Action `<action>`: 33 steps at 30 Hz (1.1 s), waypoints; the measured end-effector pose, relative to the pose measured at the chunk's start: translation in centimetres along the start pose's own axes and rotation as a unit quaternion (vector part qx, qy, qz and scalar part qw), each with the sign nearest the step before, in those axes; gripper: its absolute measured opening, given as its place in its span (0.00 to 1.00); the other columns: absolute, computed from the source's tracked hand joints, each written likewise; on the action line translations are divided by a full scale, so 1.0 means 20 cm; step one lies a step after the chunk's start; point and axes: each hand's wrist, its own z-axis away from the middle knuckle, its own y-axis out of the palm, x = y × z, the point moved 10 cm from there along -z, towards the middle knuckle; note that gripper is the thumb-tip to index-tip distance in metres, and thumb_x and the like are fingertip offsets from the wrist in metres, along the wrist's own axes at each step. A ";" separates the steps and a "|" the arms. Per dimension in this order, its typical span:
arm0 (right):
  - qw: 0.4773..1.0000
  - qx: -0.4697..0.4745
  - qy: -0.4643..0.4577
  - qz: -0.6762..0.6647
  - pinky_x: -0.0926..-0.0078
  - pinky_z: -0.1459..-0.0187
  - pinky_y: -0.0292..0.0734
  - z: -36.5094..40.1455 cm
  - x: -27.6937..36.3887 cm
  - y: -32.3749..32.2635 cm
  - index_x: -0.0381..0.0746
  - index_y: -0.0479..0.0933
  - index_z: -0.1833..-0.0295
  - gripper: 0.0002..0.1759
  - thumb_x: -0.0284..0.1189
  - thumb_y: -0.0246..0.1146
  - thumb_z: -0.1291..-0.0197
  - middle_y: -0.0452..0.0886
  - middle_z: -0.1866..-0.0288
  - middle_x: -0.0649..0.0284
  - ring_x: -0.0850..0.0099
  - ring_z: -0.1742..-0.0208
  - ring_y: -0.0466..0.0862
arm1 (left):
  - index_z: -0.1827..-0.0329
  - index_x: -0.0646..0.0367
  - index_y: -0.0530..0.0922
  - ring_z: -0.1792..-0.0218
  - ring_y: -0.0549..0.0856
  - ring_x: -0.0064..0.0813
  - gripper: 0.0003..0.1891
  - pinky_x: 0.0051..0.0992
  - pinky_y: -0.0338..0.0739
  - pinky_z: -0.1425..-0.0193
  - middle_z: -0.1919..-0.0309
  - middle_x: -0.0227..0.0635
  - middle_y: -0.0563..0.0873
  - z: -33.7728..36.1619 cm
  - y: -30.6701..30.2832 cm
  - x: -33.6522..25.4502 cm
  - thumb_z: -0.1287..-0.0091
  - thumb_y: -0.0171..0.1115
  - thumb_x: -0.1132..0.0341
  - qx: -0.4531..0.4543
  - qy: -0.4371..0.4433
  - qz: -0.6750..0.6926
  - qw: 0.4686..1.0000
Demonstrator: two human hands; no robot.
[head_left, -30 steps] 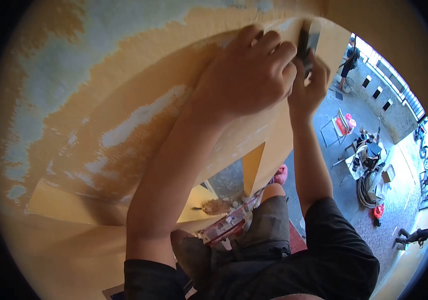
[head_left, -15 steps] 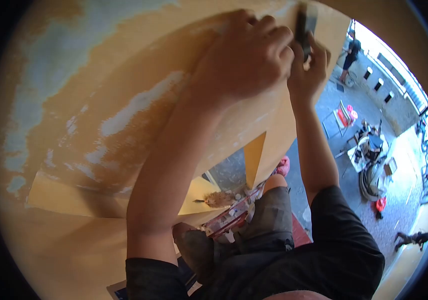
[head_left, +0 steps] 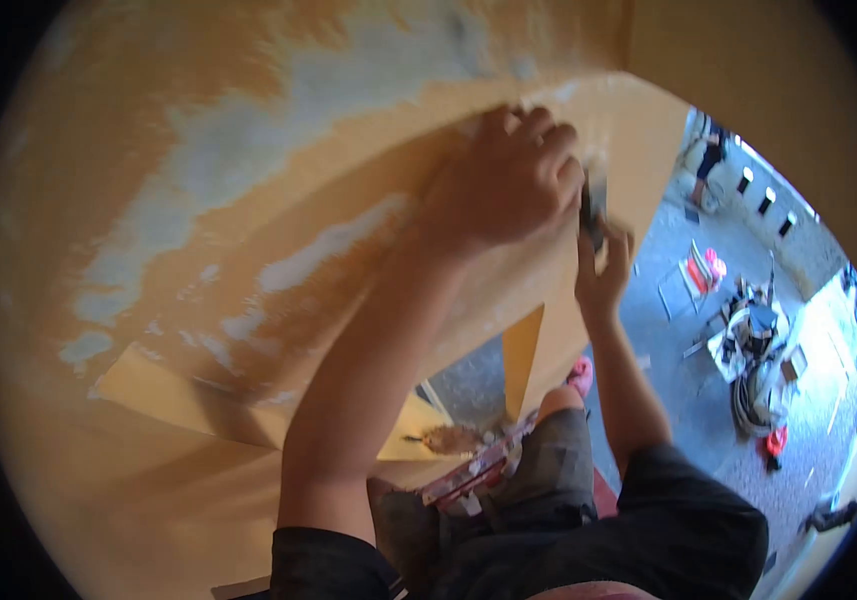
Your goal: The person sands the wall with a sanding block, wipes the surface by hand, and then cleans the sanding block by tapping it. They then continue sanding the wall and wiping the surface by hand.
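My left hand is up against the yellow-orange wall surface, its fingers curled with the knuckles up. Whatever may be under those fingers is hidden. Just right of it and a little lower, my right hand grips a dark, flat tool, blurred, held at the wall near its right-hand edge. I cannot make out the tool's exact kind. Pale, whitish patches show on the wall left of my hands, and my left arm throws a shadow across it.
Below my hands, a brush-like brown thing lies on a yellow ledge, beside a reddish, paint-spotted plank under my legs. Far below on the right floor are a chair, piled gear and a person.
Both hands have come down the wall towards me, the right hand with the dark tool further than the left. My view has shifted, showing more of the upper wall.
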 end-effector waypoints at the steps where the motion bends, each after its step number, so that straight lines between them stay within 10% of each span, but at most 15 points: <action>1: 1.000 0.007 0.009 0.016 0.66 0.39 0.69 0.14 -0.06 -0.04 0.33 0.77 0.42 0.19 0.21 0.66 0.39 0.80 0.50 0.53 0.59 0.44 0.77 | 0.76 0.56 0.78 0.59 0.81 0.38 0.10 0.42 0.73 0.47 0.67 0.36 0.81 0.00 -0.01 -0.01 0.42 0.67 0.63 -0.009 0.004 -0.018 1.000; 10: 0.967 0.181 0.175 -0.027 0.63 0.41 0.72 1.02 -0.06 -0.25 0.36 0.79 0.43 0.22 0.18 0.68 0.45 0.78 0.47 0.52 0.56 0.43 0.78 | 0.72 0.57 0.78 0.61 0.81 0.35 0.06 0.38 0.75 0.49 0.65 0.36 0.80 0.07 -0.09 -0.04 0.43 0.67 0.67 -0.045 -0.029 0.098 0.994; 15: 0.949 0.257 0.180 -0.031 0.62 0.42 0.73 1.14 0.03 -0.27 0.37 0.79 0.44 0.21 0.22 0.70 0.44 0.79 0.49 0.52 0.55 0.45 0.79 | 0.61 0.56 0.80 0.58 0.82 0.38 0.08 0.35 0.76 0.55 0.61 0.39 0.81 0.55 -0.18 -0.23 0.43 0.69 0.71 -0.016 -0.214 0.260 0.942; 22: 0.904 0.363 0.201 -0.105 0.65 0.44 0.73 1.36 0.10 -0.10 0.37 0.79 0.41 0.23 0.24 0.71 0.43 0.79 0.49 0.53 0.56 0.46 0.78 | 0.54 0.63 0.82 0.56 0.85 0.32 0.07 0.29 0.80 0.51 0.58 0.41 0.83 1.78 -0.22 -0.89 0.33 0.62 0.74 -0.021 -0.643 0.395 0.656; 29: 0.828 0.491 0.218 -0.160 0.75 0.56 0.74 1.59 0.30 0.22 0.38 0.75 0.36 0.22 0.25 0.67 0.36 0.79 0.54 0.62 0.74 0.56 0.79 | 0.42 0.65 0.76 0.49 0.84 0.27 0.13 0.27 0.79 0.44 0.49 0.40 0.84 2.16 -0.52 -1.26 0.28 0.60 0.73 -0.039 -0.803 0.416 0.426; 33: 0.707 0.464 0.452 -0.283 0.81 0.57 0.74 1.86 0.31 0.31 0.37 0.72 0.33 0.23 0.26 0.65 0.33 0.80 0.56 0.64 0.79 0.58 0.79 | 0.38 0.63 0.74 0.51 0.83 0.26 0.17 0.27 0.78 0.44 0.50 0.38 0.83 2.28 -0.55 -1.23 0.27 0.61 0.71 -0.122 -0.844 0.377 0.361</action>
